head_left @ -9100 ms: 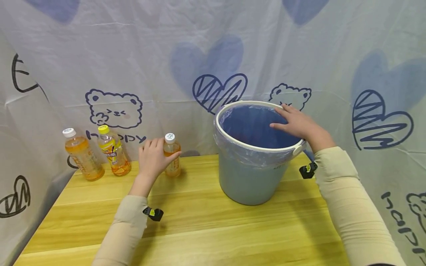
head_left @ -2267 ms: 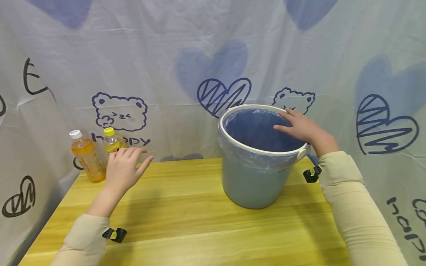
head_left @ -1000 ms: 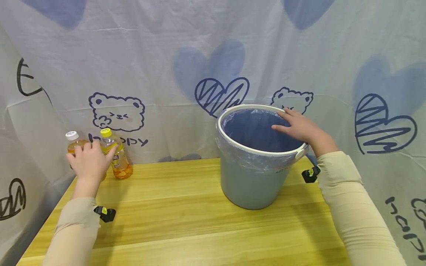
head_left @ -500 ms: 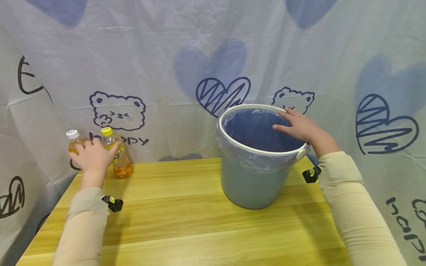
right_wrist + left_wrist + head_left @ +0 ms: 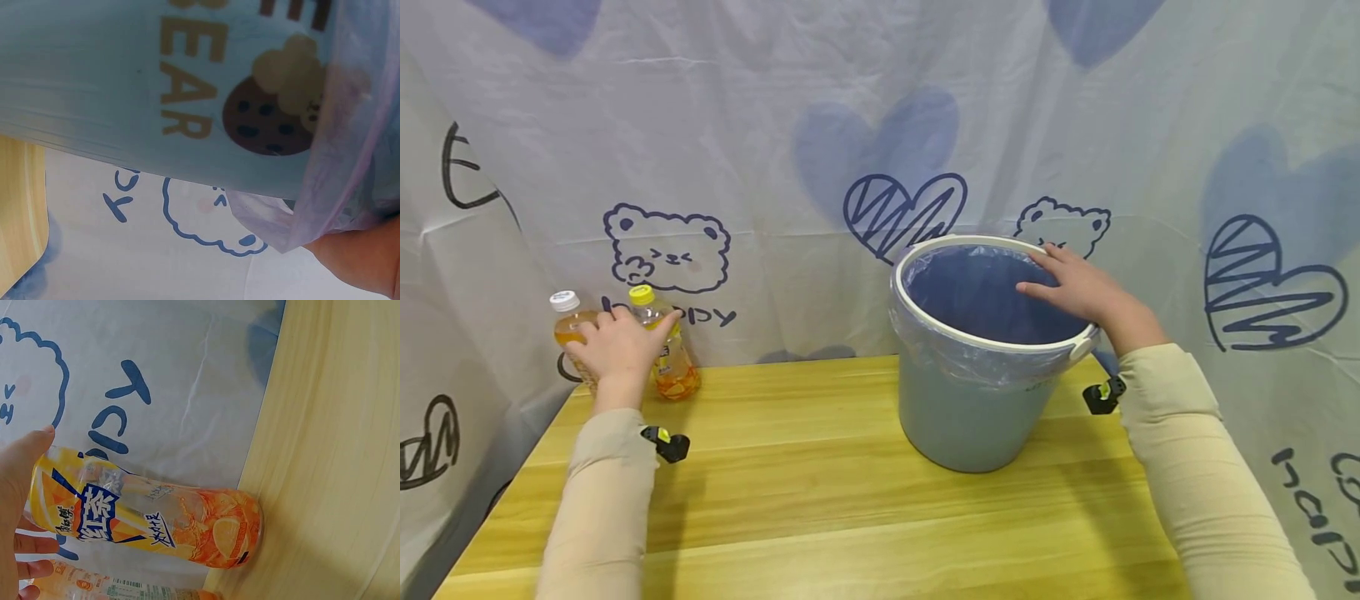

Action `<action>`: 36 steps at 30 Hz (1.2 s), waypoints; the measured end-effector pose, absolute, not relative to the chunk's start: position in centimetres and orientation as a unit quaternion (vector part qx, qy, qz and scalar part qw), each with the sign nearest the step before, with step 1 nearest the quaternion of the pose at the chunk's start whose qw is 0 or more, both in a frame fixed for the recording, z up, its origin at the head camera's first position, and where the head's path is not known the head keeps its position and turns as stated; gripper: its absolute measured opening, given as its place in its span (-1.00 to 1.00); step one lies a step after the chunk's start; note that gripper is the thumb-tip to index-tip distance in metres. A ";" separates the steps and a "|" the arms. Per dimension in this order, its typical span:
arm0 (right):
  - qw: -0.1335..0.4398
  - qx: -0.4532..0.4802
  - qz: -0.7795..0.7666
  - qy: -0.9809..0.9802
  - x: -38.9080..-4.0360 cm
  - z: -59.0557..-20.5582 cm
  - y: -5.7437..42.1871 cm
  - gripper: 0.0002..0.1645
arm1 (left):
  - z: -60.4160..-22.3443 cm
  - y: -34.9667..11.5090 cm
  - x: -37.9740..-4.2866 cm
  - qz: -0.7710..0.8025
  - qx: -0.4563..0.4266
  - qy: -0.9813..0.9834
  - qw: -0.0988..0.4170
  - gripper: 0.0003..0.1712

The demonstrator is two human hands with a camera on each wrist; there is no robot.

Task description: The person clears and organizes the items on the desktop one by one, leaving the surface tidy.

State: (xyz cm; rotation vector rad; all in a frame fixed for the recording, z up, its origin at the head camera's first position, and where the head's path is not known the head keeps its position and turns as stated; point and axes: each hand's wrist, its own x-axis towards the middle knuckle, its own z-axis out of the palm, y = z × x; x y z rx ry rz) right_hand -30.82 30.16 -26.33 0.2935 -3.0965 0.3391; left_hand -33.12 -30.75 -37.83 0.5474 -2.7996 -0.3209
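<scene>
My left hand (image 5: pixel 619 343) is at the yellow-capped iced tea bottle (image 5: pixel 674 367), its thumb and fingers spread around the upper part. In the left wrist view the thumb lies along one side of that iced tea bottle (image 5: pixel 150 512) and the loosely extended fingers on the other, without a clear grip. Partly behind the same hand stands a white-capped bottle (image 5: pixel 567 321) of orange drink. At the right, my right hand (image 5: pixel 1086 292) rests with extended fingers on the rim of a blue-grey trash bin (image 5: pixel 970 417). The bin's floor is hidden.
A clear plastic liner (image 5: pixel 955 354) is folded over the bin's white rim. Bin and bottles stand on a wooden table (image 5: pixel 805 500). A printed white curtain (image 5: pixel 760 125) hangs close behind the table and along both sides.
The white-capped bottle that stood by my left hand mid-table is gone from the table. My left hand has moved left to the remaining two bottles, then slightly right. My right hand stays on the bin.
</scene>
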 end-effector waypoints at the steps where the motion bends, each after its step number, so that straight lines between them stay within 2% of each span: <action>1: 0.006 0.093 0.108 -0.990 -30.8 -26.3 30.2 0.00 | -37.8 -30.7 -33.2 -0.110 0.189 -0.967 0.133 0.49; 16: 0.007 0.091 0.109 -0.990 -30.6 -26.2 30.0 0.00 | -38.1 -30.6 -33.4 -0.137 0.184 -0.963 0.145 0.37; 21: 0.010 0.092 0.109 -0.990 -30.6 -26.2 30.0 0.00 | -38.3 -30.4 -33.2 -0.140 0.177 -0.961 0.156 0.35; 30: 0.007 0.096 0.111 -0.989 -30.7 -26.2 30.1 -0.05 | -38.6 -29.4 -32.4 -0.140 0.160 -0.958 0.191 0.20; 36: 0.004 0.096 0.108 -0.989 -30.7 -26.2 30.1 -0.04 | -38.7 -28.7 -31.6 -0.133 0.152 -0.959 0.201 0.21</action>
